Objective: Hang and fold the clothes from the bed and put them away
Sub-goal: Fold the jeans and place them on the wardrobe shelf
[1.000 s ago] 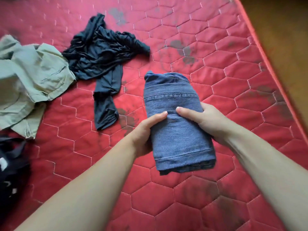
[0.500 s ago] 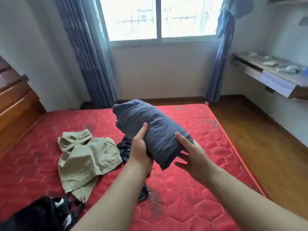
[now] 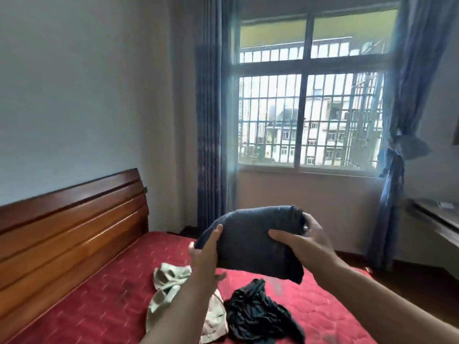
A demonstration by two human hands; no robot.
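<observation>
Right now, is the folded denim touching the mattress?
Apart. The head view shows the folded denim held up by the left hand and right hand, with wall visible between it and the red mattress.

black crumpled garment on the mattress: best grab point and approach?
Judgement: take the black garment at its bunched middle, coming straight down from above. It lies loose and crumpled on the red mattress, with raised folds to pinch and no flat edge showing. Its left side touches the pale green garment, so avoid that side. Both hands are busy holding the folded jeans.
</observation>
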